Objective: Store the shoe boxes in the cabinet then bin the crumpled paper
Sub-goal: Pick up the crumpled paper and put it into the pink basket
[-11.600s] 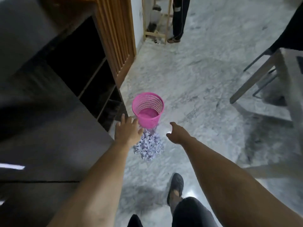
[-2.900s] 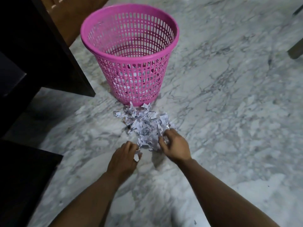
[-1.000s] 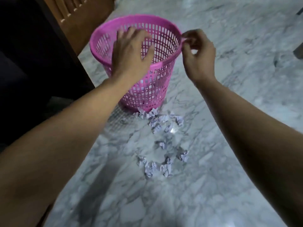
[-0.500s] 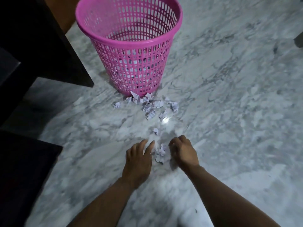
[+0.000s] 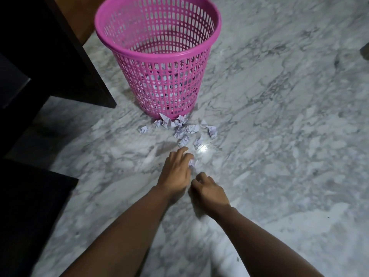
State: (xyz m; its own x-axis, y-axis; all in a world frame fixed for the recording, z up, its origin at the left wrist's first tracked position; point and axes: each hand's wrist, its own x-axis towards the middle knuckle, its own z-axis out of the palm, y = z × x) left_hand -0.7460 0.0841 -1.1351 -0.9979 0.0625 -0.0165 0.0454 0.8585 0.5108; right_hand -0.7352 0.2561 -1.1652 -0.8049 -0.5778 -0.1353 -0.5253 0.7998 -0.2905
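Crumpled paper balls (image 5: 180, 127) lie scattered on the marble floor (image 5: 279, 136) against the pink mesh bin (image 5: 159, 56) — one small ball (image 5: 192, 163) pinched under the left hand (image 5: 175, 174); the right hand (image 5: 209, 190) is curled shut, contents hidden.

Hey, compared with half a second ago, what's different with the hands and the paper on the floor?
The left hand has slid forward onto a paper scrap, and the right hand has curled shut; the scraps between them are gone from view. The pink basket and the paper cluster at its base are unchanged.
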